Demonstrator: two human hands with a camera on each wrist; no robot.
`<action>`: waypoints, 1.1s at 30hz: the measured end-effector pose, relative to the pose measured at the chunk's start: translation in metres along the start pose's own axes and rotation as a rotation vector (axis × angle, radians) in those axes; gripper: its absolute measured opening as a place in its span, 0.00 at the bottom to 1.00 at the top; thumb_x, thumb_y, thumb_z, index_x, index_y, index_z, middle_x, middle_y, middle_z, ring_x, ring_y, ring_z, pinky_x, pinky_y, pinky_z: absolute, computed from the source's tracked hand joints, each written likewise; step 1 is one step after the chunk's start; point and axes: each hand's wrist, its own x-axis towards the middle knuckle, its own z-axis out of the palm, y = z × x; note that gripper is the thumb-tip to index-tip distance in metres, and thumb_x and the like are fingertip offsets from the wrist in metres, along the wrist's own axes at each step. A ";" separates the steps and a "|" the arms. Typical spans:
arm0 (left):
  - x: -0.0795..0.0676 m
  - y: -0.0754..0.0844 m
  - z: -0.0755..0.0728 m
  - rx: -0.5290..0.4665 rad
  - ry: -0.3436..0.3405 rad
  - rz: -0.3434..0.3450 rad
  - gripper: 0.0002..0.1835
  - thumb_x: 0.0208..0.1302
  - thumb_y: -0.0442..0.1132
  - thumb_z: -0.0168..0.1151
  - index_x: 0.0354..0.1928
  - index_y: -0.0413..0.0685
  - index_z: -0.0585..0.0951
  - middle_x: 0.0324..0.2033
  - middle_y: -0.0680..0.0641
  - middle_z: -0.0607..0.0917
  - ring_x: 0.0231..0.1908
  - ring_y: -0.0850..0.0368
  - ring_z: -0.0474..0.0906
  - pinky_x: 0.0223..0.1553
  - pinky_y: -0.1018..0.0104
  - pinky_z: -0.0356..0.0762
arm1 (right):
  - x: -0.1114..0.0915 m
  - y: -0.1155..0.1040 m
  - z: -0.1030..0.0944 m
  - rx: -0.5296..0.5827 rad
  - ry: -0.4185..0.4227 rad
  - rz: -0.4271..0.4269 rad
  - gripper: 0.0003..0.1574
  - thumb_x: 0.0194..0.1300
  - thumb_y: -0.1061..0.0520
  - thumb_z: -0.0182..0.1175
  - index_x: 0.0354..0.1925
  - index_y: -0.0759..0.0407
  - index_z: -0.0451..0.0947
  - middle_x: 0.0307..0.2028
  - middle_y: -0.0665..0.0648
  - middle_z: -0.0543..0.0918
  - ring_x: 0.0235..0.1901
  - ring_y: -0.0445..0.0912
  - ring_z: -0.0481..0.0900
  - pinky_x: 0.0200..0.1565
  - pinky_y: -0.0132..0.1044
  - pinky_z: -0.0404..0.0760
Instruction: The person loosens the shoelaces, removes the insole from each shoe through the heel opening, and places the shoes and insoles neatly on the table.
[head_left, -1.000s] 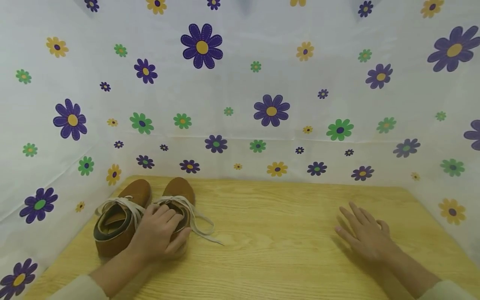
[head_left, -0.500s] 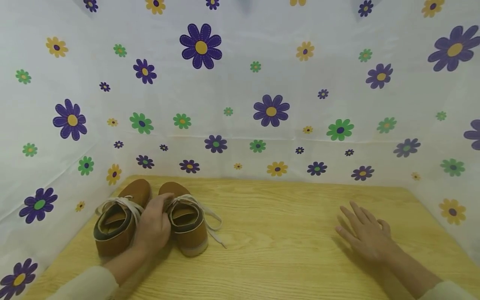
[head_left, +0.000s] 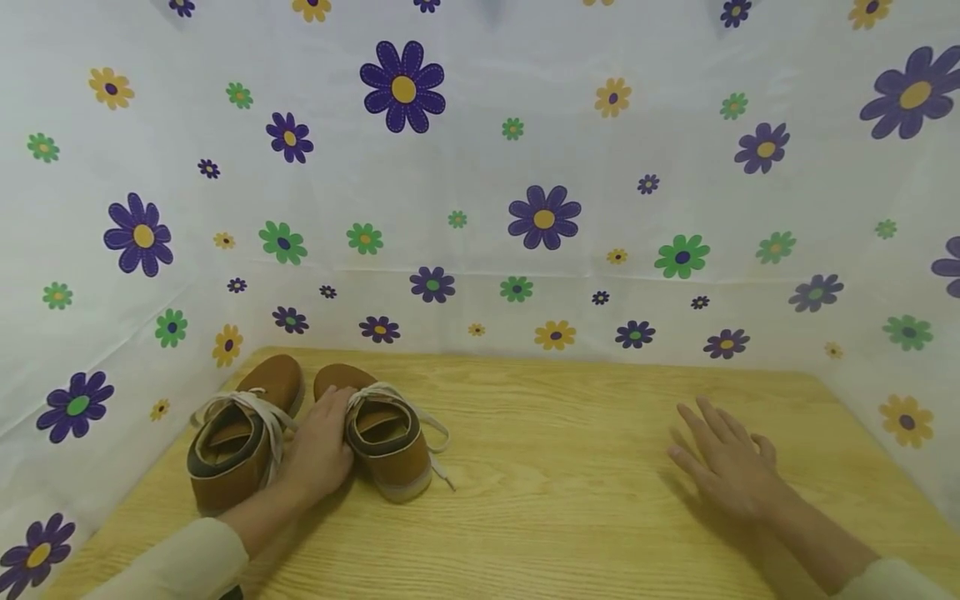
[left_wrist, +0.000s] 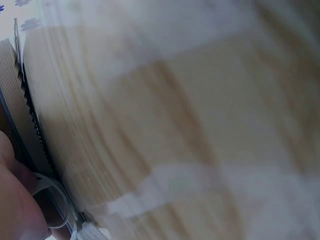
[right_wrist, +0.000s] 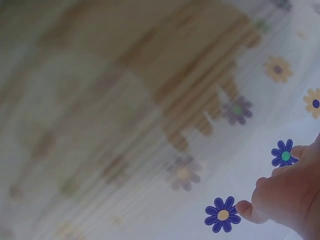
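A pair of brown shoes with pale laces stands at the left of the wooden table, toes toward the back. My left hand lies between the left shoe and the right shoe, its extended fingers against the inner side of the right shoe. That shoe is angled, toe to the left, with a loose lace trailing on the table. In the left wrist view a sole edge and a lace loop show beside part of the hand. My right hand, fingers spread, holds nothing at the right.
A white sheet printed with purple, yellow and green flowers rises behind the table and along both sides. The wooden tabletop stretches between the right shoe and my right hand.
My left hand has moved from over the right shoe's opening down between the shoes. The right shoe's heel has swung rightward, apart from the left shoe. My right hand has stayed nearly still.
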 end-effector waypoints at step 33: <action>-0.001 0.012 0.020 0.114 0.133 0.321 0.27 0.48 0.24 0.54 0.55 0.33 0.75 0.48 0.35 0.82 0.57 0.35 0.77 0.65 0.43 0.69 | 0.012 -0.032 0.004 0.105 -0.026 0.005 0.44 0.78 0.35 0.41 0.77 0.60 0.52 0.76 0.71 0.48 0.70 0.75 0.52 0.56 0.83 0.49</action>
